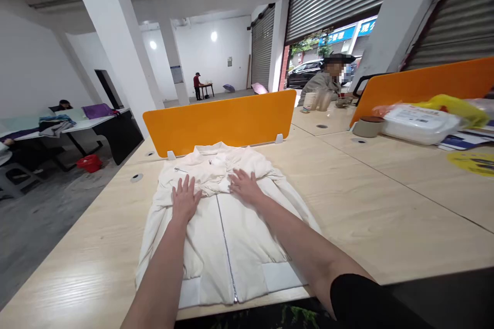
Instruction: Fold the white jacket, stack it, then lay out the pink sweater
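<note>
- A white jacket (227, 226) lies flat, front side up, on the pale wooden desk (386, 216), just in front of the orange divider (219, 121) that stands across the desk.
- Its collar points toward the divider and its ribbed white hem reaches the desk edge farthest from the divider.
- A metal zip runs closed down the middle, from the chest to the hem.
- The cloth looks soft and slightly padded; it is bunched and wrinkled across the chest and shoulders, smoother lower down.
- The sleeves lie alongside the body, spreading out a little on each side.
- The left hand (185, 199) rests palm down on the jacket's chest, fingers spread and flat, gripping nothing.
- The right hand (244, 185) lies likewise open and flat on the chest, on the other side of the zip, nearer the divider.
- Beyond the divider, another person (322, 82) sits at the far desk, with cups (317, 100) before them.
</note>
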Tool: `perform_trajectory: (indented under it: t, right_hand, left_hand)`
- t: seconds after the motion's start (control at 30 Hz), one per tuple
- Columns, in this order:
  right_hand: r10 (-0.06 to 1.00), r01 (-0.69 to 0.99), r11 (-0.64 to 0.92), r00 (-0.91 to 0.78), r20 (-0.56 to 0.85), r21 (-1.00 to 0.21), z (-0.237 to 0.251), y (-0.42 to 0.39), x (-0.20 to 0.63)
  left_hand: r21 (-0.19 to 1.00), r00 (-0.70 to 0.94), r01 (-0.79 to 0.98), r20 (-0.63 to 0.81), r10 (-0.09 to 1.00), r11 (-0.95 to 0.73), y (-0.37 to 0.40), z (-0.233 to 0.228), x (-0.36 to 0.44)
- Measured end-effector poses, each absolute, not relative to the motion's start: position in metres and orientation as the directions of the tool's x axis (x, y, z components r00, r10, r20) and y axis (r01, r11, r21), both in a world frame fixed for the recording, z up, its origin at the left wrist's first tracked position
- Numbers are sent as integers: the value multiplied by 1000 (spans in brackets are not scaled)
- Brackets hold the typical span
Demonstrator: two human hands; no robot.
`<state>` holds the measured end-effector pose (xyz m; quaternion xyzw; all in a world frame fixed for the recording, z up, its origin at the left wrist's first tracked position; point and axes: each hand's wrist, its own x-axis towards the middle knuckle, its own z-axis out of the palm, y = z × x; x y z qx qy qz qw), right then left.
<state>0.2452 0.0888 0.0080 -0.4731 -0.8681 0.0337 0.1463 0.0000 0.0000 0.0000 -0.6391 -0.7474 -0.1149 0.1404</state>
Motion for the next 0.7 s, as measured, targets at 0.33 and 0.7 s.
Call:
perform_trajectory:
  t: [0.33, 0.7]
  right_hand:
    - [800, 763, 599, -581, 149, -244, 0, 86, 239]
    - [805, 770, 582, -591, 50, -262, 2, 91, 236]
  left_hand:
    - [-68, -36, 996, 232, 972, 53, -3, 1, 14]
    - [-179, -230, 952, 121, 966, 249, -64, 14, -4]
